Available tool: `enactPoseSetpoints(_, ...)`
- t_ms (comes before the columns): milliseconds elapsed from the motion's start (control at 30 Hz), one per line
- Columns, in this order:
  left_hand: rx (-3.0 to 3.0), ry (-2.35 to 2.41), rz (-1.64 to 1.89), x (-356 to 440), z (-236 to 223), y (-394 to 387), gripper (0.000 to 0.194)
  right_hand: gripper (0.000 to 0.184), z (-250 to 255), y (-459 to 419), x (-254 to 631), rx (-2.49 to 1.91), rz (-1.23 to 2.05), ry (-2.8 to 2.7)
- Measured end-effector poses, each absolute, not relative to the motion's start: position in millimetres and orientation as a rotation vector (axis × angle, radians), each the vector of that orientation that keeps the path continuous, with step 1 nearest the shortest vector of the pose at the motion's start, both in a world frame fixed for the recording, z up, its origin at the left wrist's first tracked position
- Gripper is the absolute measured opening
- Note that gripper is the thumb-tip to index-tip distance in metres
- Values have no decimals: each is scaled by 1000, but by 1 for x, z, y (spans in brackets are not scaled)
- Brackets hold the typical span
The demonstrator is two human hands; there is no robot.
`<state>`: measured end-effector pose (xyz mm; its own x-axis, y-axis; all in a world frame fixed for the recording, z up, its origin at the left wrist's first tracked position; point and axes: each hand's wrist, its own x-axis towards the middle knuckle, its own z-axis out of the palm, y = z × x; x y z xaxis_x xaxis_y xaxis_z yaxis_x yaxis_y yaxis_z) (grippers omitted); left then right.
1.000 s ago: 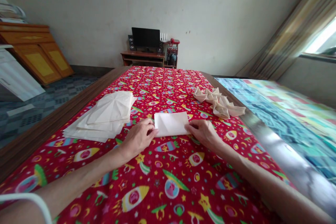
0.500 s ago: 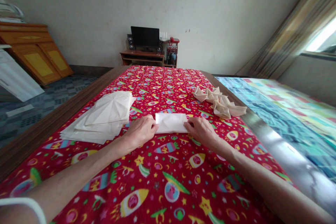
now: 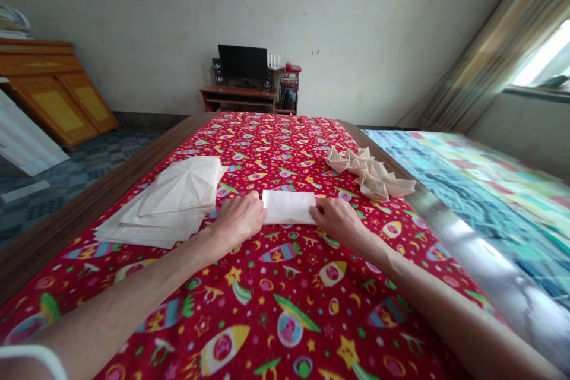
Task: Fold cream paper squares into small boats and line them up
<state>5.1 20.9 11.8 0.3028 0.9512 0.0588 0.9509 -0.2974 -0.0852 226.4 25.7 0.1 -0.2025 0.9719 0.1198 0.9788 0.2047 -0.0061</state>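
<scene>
A white sheet of paper [image 3: 288,208], folded into a small rectangle, is stretched between my two hands just above or on the red patterned cloth [image 3: 285,297]. My left hand [image 3: 243,214] pinches its left edge, and my right hand [image 3: 338,217] pinches the right edge. Fingertips of both hands are partly hidden behind the knuckles. To the left of my left hand lies a stack of creased white paper sheets [image 3: 178,190]. Beyond my right hand sit several folded paper boat-like shapes [image 3: 374,175], bunched near the cloth's right side.
Brown wooden table edge [image 3: 133,157] runs along the left of the cloth. A bed with a colourful cover [image 3: 445,178] stands to the right. By the far wall is a desk [image 3: 238,95] bearing a monitor [image 3: 243,62]. A wooden cabinet [image 3: 57,92] stands at the left.
The camera view has shifted slightly. Both hands keep their pinch on the folded paper, which stays in nearly the same place.
</scene>
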Motion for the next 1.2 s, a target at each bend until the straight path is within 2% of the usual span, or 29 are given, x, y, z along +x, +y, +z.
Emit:
enactPoseSetpoints(167, -2499, -1802, -84, 3, 14, 20, 33, 31, 4, 25, 224, -1928, -86, -2363)
enactPoseSetpoints(267, -2489, -1790, -273, 0, 8, 24, 20, 30, 6, 25, 223, -1936, -69, -2347)
enactPoseSetpoints(433, -2637, -1332, -556, 1, -1, 28, 40, 29, 8, 24, 222, -1938, -42, -2331)
enactPoseSetpoints(600, -2807, -1064, -489, 18, -7, 9, 38, 31, 6, 24, 223, -1938, -26, -2328)
enactPoseSetpoints(1200, -2897, -1140, -368, 21, -19, -8, 45, 30, -3, 28, 225, -1926, -72, -2321)
